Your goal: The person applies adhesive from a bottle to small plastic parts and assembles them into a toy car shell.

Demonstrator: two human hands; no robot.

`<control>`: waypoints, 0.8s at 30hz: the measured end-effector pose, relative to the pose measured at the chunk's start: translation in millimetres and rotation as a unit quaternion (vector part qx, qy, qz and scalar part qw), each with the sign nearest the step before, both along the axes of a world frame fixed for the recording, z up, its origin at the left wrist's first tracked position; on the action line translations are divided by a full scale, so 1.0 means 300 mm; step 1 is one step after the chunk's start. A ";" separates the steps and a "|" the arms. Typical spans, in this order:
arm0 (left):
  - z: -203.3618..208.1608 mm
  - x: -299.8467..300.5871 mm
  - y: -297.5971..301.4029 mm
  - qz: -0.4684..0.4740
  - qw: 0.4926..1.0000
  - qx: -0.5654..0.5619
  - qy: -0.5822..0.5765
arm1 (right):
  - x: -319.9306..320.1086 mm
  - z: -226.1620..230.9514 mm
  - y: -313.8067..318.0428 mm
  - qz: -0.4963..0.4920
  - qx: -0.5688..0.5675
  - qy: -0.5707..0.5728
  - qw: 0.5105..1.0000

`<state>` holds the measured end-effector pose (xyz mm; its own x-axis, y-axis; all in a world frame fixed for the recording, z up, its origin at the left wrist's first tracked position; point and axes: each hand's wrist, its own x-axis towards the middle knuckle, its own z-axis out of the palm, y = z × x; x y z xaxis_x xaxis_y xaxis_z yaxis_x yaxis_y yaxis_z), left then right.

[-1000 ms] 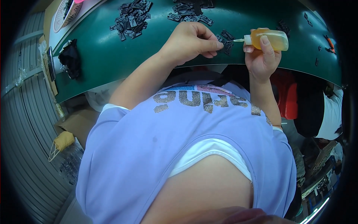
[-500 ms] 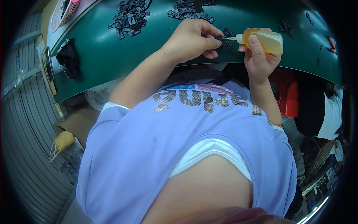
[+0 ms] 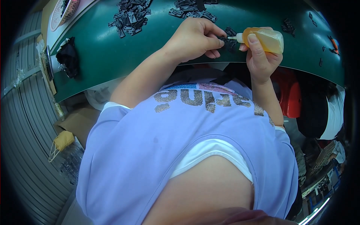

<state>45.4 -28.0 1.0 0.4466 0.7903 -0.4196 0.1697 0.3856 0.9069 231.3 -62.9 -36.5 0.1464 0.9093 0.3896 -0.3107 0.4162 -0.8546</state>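
Observation:
My right hand [image 3: 259, 56] is wrapped round a squeeze bottle [image 3: 268, 40] of amber liquid, thumb on its near side. The bottle lies on its side in the air, its white nozzle aimed left. At the thin nozzle tip, my left hand [image 3: 197, 39] pinches a small black part [image 3: 224, 39] between thumb and fingers. Most of that part is hidden by the fingertips, and I cannot tell if the nozzle touches it. Just behind the nozzle, a small heap of black parts [image 3: 230, 32] lies on the green table [image 3: 97, 52].
Larger piles of flat black parts [image 3: 129, 18] and more black pieces [image 3: 193, 9] lie farther back. At right are a small black heap [image 3: 288, 27] and orange-handled pliers [image 3: 333, 43]. A pink basket [image 3: 67, 15] and black cloth [image 3: 68, 58] sit at left. A red stool [image 3: 288, 95] stands below the table.
Both hands stay nearly in place. The bottle has shifted very slightly left and up, still pointing at the part in my left fingers.

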 end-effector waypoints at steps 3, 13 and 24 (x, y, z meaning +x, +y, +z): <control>-0.003 -0.002 0.000 0.003 1.000 0.000 -0.004 | -0.006 0.001 -0.002 -0.013 -0.018 -0.002 1.000; 0.002 -0.002 0.005 0.006 1.000 -0.001 -0.001 | 0.015 -0.004 -0.008 0.030 -0.003 0.034 0.999; -0.003 0.007 0.005 0.008 1.000 0.005 0.015 | 0.013 -0.001 -0.014 0.053 -0.010 0.006 0.999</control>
<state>47.5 -26.7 0.2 0.4209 0.8021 -0.4237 0.1900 0.3788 0.9058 235.2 -67.2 -36.8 0.0542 0.9274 0.3702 -0.3621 0.3638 -0.8582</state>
